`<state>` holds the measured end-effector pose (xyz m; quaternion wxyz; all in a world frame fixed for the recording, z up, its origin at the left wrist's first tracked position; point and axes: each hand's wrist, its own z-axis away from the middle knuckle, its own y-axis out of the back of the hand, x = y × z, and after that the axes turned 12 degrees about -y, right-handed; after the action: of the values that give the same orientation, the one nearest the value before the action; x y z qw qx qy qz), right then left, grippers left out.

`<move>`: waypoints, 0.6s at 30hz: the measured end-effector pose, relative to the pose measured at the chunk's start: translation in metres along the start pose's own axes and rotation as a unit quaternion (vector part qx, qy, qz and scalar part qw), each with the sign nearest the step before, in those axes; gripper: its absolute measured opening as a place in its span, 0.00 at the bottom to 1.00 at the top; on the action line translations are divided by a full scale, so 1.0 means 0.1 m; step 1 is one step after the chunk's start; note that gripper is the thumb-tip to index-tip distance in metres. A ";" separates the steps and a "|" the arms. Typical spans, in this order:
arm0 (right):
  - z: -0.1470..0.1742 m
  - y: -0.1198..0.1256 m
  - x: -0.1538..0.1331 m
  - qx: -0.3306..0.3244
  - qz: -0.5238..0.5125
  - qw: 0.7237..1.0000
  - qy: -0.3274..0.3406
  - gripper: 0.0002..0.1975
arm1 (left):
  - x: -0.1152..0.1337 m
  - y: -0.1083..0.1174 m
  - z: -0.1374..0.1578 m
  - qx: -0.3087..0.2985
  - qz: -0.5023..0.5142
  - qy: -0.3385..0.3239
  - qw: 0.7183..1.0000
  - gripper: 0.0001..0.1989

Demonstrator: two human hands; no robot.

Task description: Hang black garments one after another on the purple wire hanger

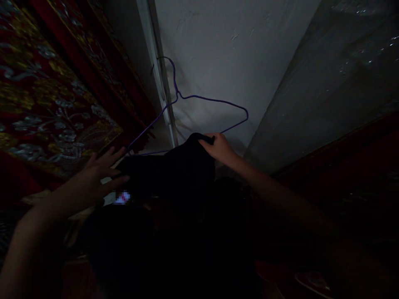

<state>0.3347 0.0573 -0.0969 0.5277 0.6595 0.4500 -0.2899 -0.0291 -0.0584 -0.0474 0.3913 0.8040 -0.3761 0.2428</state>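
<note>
A purple wire hanger [215,99] hangs by its hook from a narrow vertical strip on the wall. Black cloth [187,166], too dark to make out as a particular garment, lies over the hanger's bottom bar. My right hand [220,147] pinches the top edge of this cloth between thumb and fingers, just below the bar's right part. At the hanger's left corner, my left hand [104,172] has its fingers stretched out and apart, against the left edge of the cloth. Shadow hides the cloth's lower part.
Red fabric with gold and silver floral embroidery [62,95] hangs on the left. A pale wall [233,50] stands behind the hanger, with a shiny clear plastic sheet [327,83] to its right. A small blurred bright patch [122,197] shows below my left hand. The bottom is very dark.
</note>
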 end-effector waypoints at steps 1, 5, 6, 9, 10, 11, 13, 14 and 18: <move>0.01 -0.01 0.00 -0.002 -0.004 1.000 -0.008 0.11 | 0.02 0.02 0.00 -0.019 -0.071 -0.015 0.997 0.11; 0.07 0.00 -0.05 -0.012 0.010 1.000 -0.022 0.13 | 0.19 0.14 -0.14 -0.194 -0.309 -0.040 0.930 0.08; 0.08 0.00 -0.06 -0.012 0.016 1.000 -0.022 0.14 | 0.25 0.16 -0.18 -0.209 -0.322 -0.036 0.923 0.10; 0.15 0.01 -0.09 -0.010 0.022 1.000 -0.018 0.14 | 0.45 0.07 -0.26 -0.156 -0.330 -0.042 0.930 0.17; 0.17 0.00 -0.09 -0.010 0.021 1.000 -0.017 0.14 | 0.52 -0.01 -0.28 -0.132 -0.324 -0.059 0.935 0.18; 0.19 -0.03 -0.08 -0.009 0.018 1.000 -0.016 0.14 | 0.57 -0.11 -0.31 -0.116 -0.313 -0.080 0.939 0.19; 0.22 -0.10 -0.07 -0.015 0.008 1.000 -0.012 0.13 | 0.64 -0.35 -0.40 -0.099 -0.291 -0.120 0.944 0.19; 0.24 -0.14 -0.06 -0.022 -0.002 1.000 -0.009 0.12 | 0.66 -0.46 -0.45 -0.089 -0.279 -0.139 0.946 0.19; 0.29 -0.19 -0.07 -0.049 -0.045 0.997 0.033 0.12 | 0.56 -0.76 -0.67 -0.052 -0.241 -0.202 0.948 0.14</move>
<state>0.3170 0.0286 -0.1074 0.5304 0.6214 0.5099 -0.2693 0.0585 0.0038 -0.0040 0.3950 0.8816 -0.2543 -0.0464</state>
